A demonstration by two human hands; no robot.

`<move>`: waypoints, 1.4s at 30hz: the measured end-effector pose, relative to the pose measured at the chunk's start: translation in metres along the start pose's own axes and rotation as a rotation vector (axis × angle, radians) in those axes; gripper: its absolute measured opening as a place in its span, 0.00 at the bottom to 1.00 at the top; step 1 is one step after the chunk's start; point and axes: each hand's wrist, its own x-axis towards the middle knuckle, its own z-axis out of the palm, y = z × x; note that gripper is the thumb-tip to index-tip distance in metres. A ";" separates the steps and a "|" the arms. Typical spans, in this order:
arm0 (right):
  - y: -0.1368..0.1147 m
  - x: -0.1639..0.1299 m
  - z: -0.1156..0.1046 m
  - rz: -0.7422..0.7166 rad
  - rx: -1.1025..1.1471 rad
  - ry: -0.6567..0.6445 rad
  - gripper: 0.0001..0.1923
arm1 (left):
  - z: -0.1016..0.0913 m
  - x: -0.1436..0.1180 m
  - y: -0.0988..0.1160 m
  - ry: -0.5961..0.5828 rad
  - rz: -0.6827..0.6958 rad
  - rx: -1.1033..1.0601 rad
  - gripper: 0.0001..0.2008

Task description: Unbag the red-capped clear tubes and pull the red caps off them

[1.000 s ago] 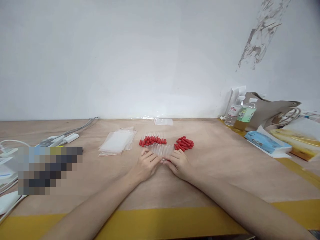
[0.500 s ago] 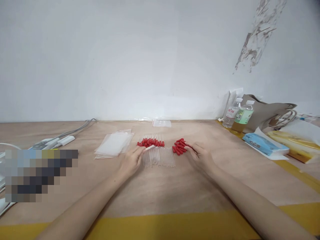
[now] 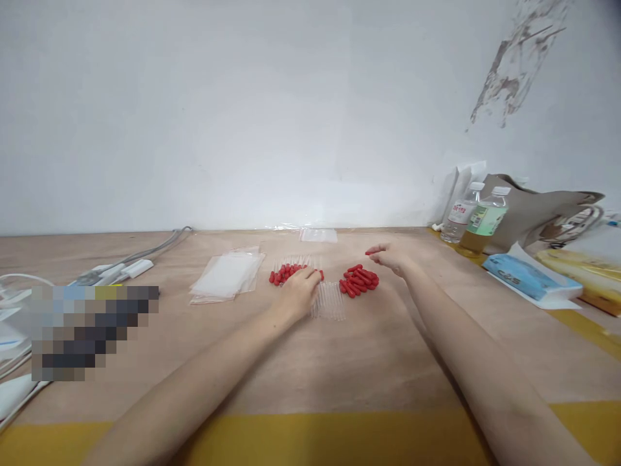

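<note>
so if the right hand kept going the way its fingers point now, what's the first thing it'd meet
The right hand, pinching a red cap, points leftward above the table. Its path looks free until the capped tubes near the left hand, though height is hard to judge.

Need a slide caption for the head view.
Left hand on clear tubes; right hand pinches one red cap above the pile.

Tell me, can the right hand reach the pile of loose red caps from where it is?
Probably yes. The right hand hovers just past the pile of loose red caps, already pinching one red cap, and nothing lies between them on the table.
</note>
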 end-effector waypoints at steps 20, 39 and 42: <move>0.014 -0.003 0.009 0.120 -0.084 -0.131 0.08 | -0.017 -0.050 -0.021 0.076 0.040 -0.157 0.10; -0.082 -0.025 0.082 -0.153 -0.531 -0.159 0.06 | -0.012 -0.060 -0.052 0.159 -0.332 -0.259 0.11; -0.083 -0.015 0.105 -0.056 -0.626 -0.266 0.09 | -0.013 -0.060 -0.051 0.138 -0.334 -0.252 0.10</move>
